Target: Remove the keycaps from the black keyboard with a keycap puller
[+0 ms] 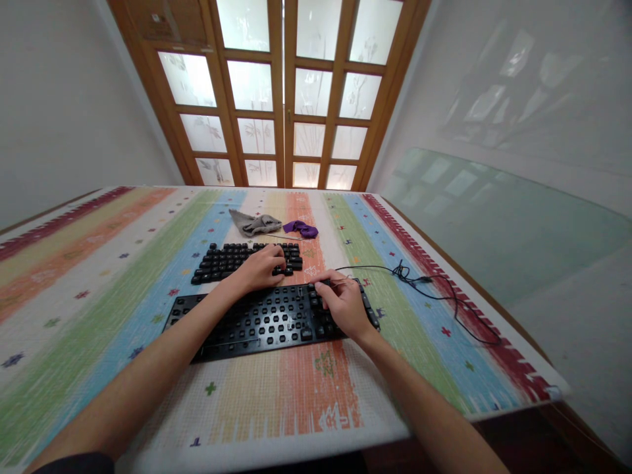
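Note:
A black keyboard (pixel 276 316) lies on the table, its left and middle parts bare of keycaps, with caps still on its right part. Behind it, loose black keycaps (pixel 222 260) are laid out in rows. My left hand (pixel 264 266) rests at the right side of these rows, fingers curled down among the caps; whatever is under the fingertips is hidden. My right hand (pixel 343 303) is over the keyboard's upper right part, thumb and forefinger pinched together on a small dark piece, seemingly a keycap. Its other fingers are folded in.
A grey cloth (pixel 254 224) and a purple cloth (pixel 302 229) lie behind the keycaps. The black cable (pixel 419 280) runs loosely bundled to the right. A striped cloth (pixel 237 401) covers the table. A glass panel (pixel 494 224) leans by the right wall; wooden doors (pixel 284 99) stand beyond.

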The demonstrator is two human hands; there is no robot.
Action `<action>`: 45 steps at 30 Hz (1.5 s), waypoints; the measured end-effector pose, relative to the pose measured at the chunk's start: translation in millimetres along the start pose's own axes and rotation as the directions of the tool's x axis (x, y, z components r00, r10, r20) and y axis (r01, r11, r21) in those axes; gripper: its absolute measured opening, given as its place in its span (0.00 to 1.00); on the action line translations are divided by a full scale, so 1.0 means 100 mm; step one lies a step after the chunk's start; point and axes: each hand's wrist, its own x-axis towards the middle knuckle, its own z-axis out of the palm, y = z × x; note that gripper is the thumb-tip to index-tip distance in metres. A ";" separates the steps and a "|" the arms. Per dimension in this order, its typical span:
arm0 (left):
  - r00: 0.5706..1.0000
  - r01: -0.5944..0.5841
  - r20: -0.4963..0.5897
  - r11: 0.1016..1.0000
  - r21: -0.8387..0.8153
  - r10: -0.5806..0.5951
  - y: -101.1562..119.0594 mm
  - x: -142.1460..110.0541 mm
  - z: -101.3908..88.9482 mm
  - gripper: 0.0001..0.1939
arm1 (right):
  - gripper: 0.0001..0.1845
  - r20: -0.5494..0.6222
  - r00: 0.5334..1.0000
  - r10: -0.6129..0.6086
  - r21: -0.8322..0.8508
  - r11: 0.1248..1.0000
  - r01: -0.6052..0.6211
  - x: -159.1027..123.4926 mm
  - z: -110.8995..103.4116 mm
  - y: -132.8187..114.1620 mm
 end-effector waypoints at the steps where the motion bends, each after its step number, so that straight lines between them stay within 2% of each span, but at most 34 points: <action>1: 1.000 0.005 0.003 1.000 0.005 -0.005 0.00 0.00 0.00 0.02 | 0.08 -0.001 1.000 -0.003 0.001 1.000 0.003 0.00 0.00 0.00; 10: 1.000 0.017 -0.014 1.000 0.000 -0.017 0.03 0.00 -0.04 0.04 | 0.08 -0.006 1.000 -0.010 0.000 1.000 0.010 0.01 0.00 0.00; 16: 0.998 0.025 -0.052 0.999 0.045 -0.022 0.14 0.12 0.01 0.07 | 0.08 -0.005 1.000 -0.009 -0.004 1.000 0.009 0.00 0.00 -0.03; 21: 0.987 0.145 -0.085 0.983 0.109 -0.136 0.25 0.26 0.14 0.07 | 0.08 -0.010 1.000 -0.015 -0.010 1.000 0.015 0.01 -0.01 -0.04; 25: 0.975 0.218 -0.067 0.965 0.148 -0.210 0.31 0.32 0.17 0.06 | 0.08 -0.010 1.000 -0.016 -0.015 1.000 0.016 0.01 -0.01 -0.03; 33: 0.976 0.215 -0.029 0.950 0.227 -0.214 0.40 0.36 0.19 0.07 | 0.08 -0.011 0.999 -0.030 0.004 1.000 0.030 0.02 -0.02 -0.04; 45: 0.971 0.239 -0.028 0.945 0.225 -0.239 0.43 0.38 0.22 0.08 | 0.08 -0.003 0.999 -0.033 -0.003 0.999 0.033 0.01 -0.02 -0.04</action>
